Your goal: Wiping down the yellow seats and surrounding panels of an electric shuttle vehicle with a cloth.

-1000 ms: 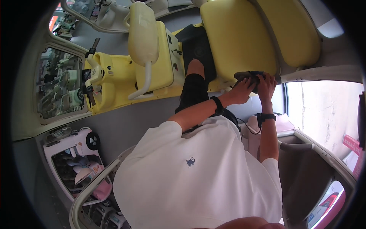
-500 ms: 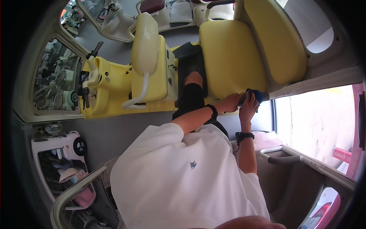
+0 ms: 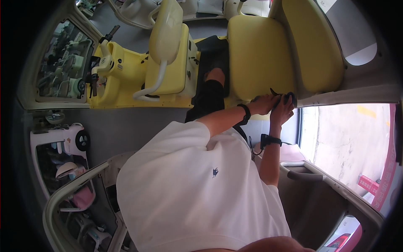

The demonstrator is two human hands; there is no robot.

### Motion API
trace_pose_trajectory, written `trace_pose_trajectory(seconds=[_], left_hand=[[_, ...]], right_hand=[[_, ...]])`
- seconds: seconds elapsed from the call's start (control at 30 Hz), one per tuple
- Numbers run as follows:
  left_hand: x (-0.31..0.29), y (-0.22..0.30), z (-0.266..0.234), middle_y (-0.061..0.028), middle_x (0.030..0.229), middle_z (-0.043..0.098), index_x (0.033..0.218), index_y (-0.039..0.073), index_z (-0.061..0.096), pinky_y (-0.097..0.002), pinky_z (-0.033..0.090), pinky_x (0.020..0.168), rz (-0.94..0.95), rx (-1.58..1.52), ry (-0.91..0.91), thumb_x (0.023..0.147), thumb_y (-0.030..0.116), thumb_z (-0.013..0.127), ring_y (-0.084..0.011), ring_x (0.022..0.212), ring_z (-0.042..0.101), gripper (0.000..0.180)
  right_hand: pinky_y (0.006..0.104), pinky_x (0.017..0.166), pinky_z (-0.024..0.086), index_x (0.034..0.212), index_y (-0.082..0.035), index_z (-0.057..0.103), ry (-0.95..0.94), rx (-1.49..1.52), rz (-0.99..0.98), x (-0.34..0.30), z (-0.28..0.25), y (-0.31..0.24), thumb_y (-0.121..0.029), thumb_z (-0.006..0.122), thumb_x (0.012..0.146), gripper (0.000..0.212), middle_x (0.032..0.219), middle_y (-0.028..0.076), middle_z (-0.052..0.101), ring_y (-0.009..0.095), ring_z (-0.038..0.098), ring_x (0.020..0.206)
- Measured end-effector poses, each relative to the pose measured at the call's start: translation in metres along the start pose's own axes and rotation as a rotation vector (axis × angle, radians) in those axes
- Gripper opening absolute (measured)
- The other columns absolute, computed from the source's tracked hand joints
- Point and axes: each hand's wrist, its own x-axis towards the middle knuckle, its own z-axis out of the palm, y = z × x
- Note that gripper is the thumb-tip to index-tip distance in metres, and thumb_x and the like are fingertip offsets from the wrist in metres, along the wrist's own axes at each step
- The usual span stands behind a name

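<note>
Both of my hands meet at the right front corner of a yellow bench seat (image 3: pixel 261 54). Between them is a crumpled dark cloth (image 3: pixel 290 98), with a pointed end sticking up. My left hand (image 3: pixel 265 104), closed, grips one part of it, a black band on that wrist. The fingers of my right hand (image 3: pixel 283 112) curl round the other part, just right of the left hand. That wrist carries a black strap with a small box. Some of the cloth is hidden by my fingers. My foot rests on the dark floor mat (image 3: pixel 214 47) beside the seat.
A yellow front seat (image 3: pixel 168 71) with a pale curved arm stands left of the mat, and handlebars (image 3: pixel 103 63) lie beyond it. The open vehicle door (image 3: pixel 310 197) hangs at the lower right. A white scooter (image 3: pixel 63 143) stands at the left. A pale wall (image 3: pixel 336 130) rises outside.
The whole view has shifted a little. My hands have moved slightly up and right in it, and the cloth is now bunched differently, with a pointed end showing.
</note>
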Motion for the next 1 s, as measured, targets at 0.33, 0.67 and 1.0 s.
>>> trace_pose_trajectory(seconds=[0.33,0.67,1.0], left_hand=[[-0.027,0.006,0.0,-0.0186,0.134,0.051,0.147,0.0,0.035,-0.0486,0.041,0.099,-0.049,0.071,0.066,0.08,0.018,0.068,-0.0363,0.123,0.05,0.077],[-0.015,0.011,-0.019,-0.0225,0.139,0.045,0.151,-0.004,0.019,-0.047,0.04,0.103,-0.212,-0.018,-0.28,0.076,0.002,0.067,-0.0361,0.128,0.047,0.09],[-0.016,-0.021,-0.053,-0.0168,0.078,0.07,0.082,0.0,0.07,-0.0419,0.055,0.067,-0.102,-0.229,-0.197,0.081,0.004,0.064,-0.0346,0.071,0.068,0.007]], right_hand=[[0.0484,0.112,0.031,0.148,-0.011,0.037,-0.036,-0.249,-0.396,-0.033,0.008,0.001,-0.018,0.052,0.092,0.058,0.157,0.009,0.032,0.033,0.034,0.142],[0.0551,0.116,0.025,0.126,-0.014,0.061,-0.066,-0.023,-0.202,0.003,-0.002,-0.002,-0.006,0.057,0.088,0.039,0.14,0.012,0.054,0.031,0.04,0.14],[0.0491,0.116,0.03,0.13,-0.003,0.054,-0.088,0.346,-0.276,-0.022,0.006,-0.04,0.007,0.055,0.081,0.05,0.137,0.018,0.054,0.039,0.041,0.136]])
